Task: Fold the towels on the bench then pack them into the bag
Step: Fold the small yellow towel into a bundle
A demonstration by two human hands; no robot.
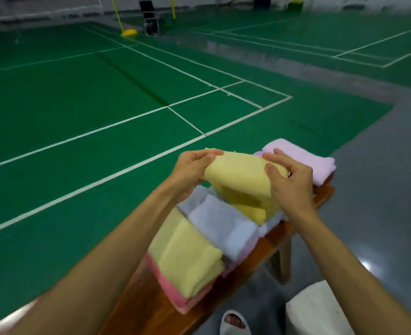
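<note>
We hold a soft yellow terry towel [242,176] above the brown wooden bench [149,308]. Our left hand [192,169] pinches its left edge, and our right hand [290,178] grips the right. Folded towels lie below.

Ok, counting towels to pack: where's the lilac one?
Head view, right of centre: the lilac towel lies at the far end of the bench, just behind the right hand gripping the raised yellow towel.
</note>
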